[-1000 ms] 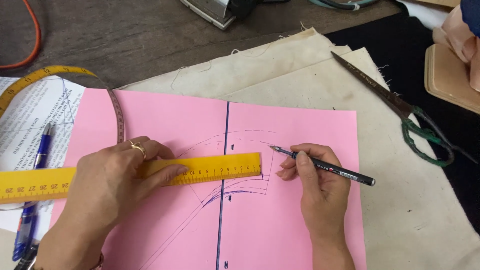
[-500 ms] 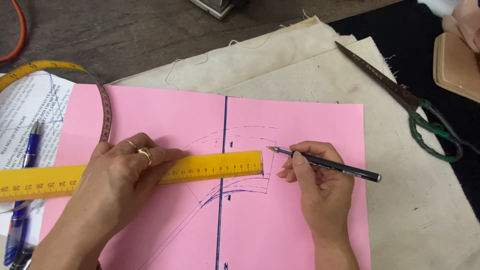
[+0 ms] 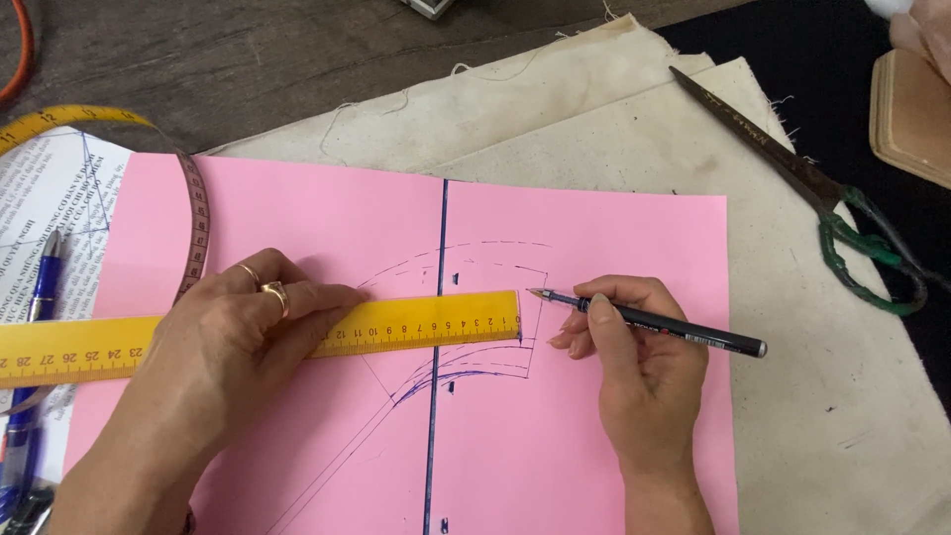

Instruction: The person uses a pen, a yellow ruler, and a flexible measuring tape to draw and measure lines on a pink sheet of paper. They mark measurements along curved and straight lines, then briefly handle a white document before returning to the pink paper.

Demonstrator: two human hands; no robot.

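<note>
A pink sheet of paper (image 3: 614, 238) lies on cream cloth, with a blue vertical line and curved pattern lines drawn on it. My left hand (image 3: 238, 337) lies flat on a yellow ruler (image 3: 426, 327) and presses it across the sheet. My right hand (image 3: 639, 372) holds a dark pen (image 3: 684, 332). Its tip sits on the paper just right of the ruler's end.
Large scissors (image 3: 802, 183) with green-wrapped handles lie at the right on the cream cloth (image 3: 812, 396). A tape measure (image 3: 193, 213) curls over the sheet's left edge. A blue pen (image 3: 40, 287) rests on printed paper at the left. A wooden block (image 3: 906, 119) sits at the top right.
The view has shifted slightly. The ruler's right end and the pen tip have come closer together; both hands keep their grips.
</note>
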